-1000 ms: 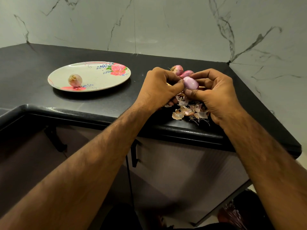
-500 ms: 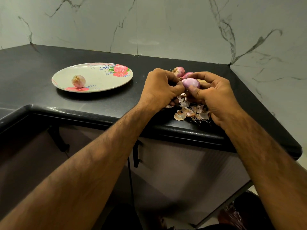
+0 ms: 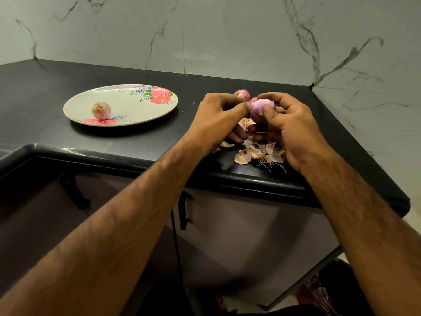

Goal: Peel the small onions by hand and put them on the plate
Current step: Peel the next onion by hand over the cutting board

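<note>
Grip of the right hand [image 3: 293, 128] clasps the onion [image 3: 258, 110] steady at centre right of the frame while the left hand [image 3: 216, 119] pinches its skin to strip it, seemingly above the scraps [image 3: 255, 153] on the worktop [image 3: 45, 87] so litter misses the plate [image 3: 136, 108], upper left.

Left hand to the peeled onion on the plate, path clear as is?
Probably yes, though it's busy: the left hand pinches at the purple onion that the right hand grips. Bare black countertop lies between it and the floral plate, and the peeled onion sits uncovered there.
</note>
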